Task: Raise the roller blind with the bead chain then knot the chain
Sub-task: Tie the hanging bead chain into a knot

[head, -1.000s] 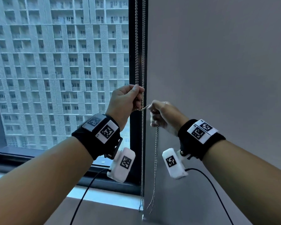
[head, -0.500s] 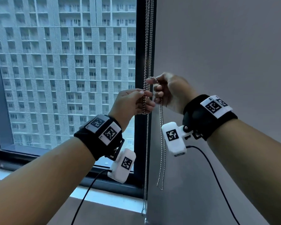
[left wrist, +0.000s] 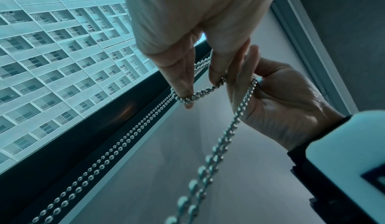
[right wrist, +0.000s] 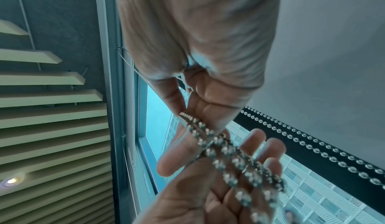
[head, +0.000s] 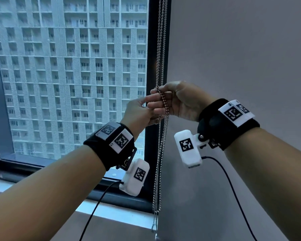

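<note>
The chain (head: 161,49) hangs down the dark window frame (head: 150,153), between glass and wall, with both hands meeting on it about midway up the frame. It is a thin string of small metal beads: light, fully limp, and likely slick, so it should slide through a loose hold and a slack knot would probably slip open. The beads give some bite where strands cross.

The right hand (head: 179,100) has a bight of doubled chain wrapped over its curled fingers and grips it. The left hand (head: 137,113) pinches the crossing strands between thumb and fingertips (left wrist: 186,94), just left of the right hand and touching it. The best hold seems to be right at the crossing, pinching the beads rather than cradling them, with the free loop below the hands pulled through.

Room is good on the wall (head: 241,49) side of the frame, which is bare. The frame and glass lie close behind the chain, so the pull looks safer outward or downward. The loop's lower end dangles near the sill (head: 115,213), well below the hands. The blind itself cannot be made out for certain.
</note>
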